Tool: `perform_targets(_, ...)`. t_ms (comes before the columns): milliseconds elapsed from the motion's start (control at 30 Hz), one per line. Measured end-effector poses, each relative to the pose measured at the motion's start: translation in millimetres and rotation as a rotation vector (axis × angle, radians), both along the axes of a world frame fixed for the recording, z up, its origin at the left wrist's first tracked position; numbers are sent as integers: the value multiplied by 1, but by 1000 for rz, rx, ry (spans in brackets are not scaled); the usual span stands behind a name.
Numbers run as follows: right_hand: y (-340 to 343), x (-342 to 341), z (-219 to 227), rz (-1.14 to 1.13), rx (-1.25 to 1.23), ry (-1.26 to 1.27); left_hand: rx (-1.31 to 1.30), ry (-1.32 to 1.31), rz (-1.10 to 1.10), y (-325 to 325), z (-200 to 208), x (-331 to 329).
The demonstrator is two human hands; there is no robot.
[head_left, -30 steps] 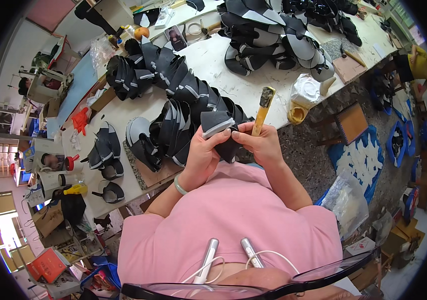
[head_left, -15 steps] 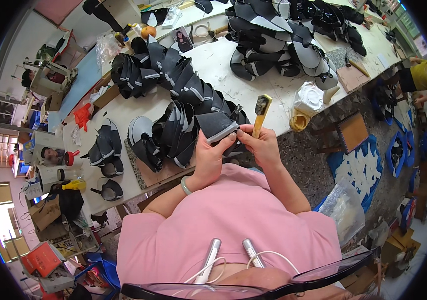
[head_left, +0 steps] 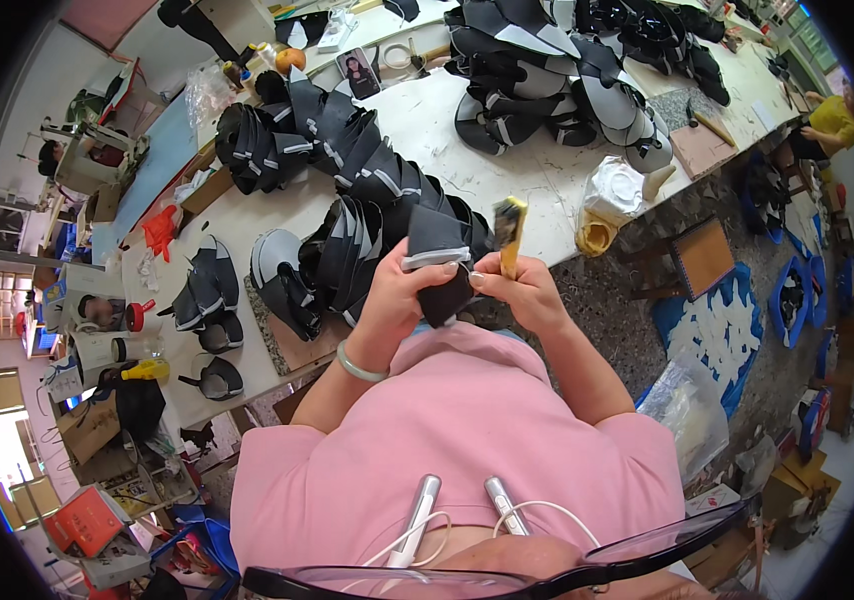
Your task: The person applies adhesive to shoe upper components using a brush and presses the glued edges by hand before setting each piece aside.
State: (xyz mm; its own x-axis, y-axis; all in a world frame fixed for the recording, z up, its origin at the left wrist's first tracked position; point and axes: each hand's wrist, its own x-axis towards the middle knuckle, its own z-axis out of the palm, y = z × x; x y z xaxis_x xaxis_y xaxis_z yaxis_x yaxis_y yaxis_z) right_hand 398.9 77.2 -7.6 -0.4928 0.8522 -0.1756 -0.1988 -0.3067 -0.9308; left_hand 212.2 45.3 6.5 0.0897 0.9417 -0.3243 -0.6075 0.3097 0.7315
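Fingers (head_left: 434, 274) of the left hand (head_left: 392, 302) pinch a dark folded piece (head_left: 436, 232)

The dark folded piece, crossed by a pale grey band, is held up just in front of the pink shirt (head_left: 462, 420), the left thumb lying along its face. Fingers of the right hand (head_left: 529, 294) are closed around a yellow-handled brush (head_left: 509, 222), bristle end up; whether their tips touch the piece's edge, I cannot tell. Just beyond, a row of overlapping black and grey pieces (head_left: 362, 165) runs across the white desk (head_left: 417, 115). Farther off lie a larger pile of similar parts (head_left: 522, 80) and a phone (head_left: 358, 73). To the right, a white-wrapped container (head_left: 614, 187) sits at the desk's edge; past it, a stool (head_left: 704, 260) stands on the floor near a blue sack (head_left: 659, 312) bearing white scraps (head_left: 712, 330)
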Motion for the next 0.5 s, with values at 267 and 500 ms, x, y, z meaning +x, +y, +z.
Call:
perform_targets(267,9,1,-6,146,-253,301,-124,-414,-306,11,-9,-5)
perform_targets(500,6,-3,-10,85,-276,298,-242,-325,-156,4,-14,0)
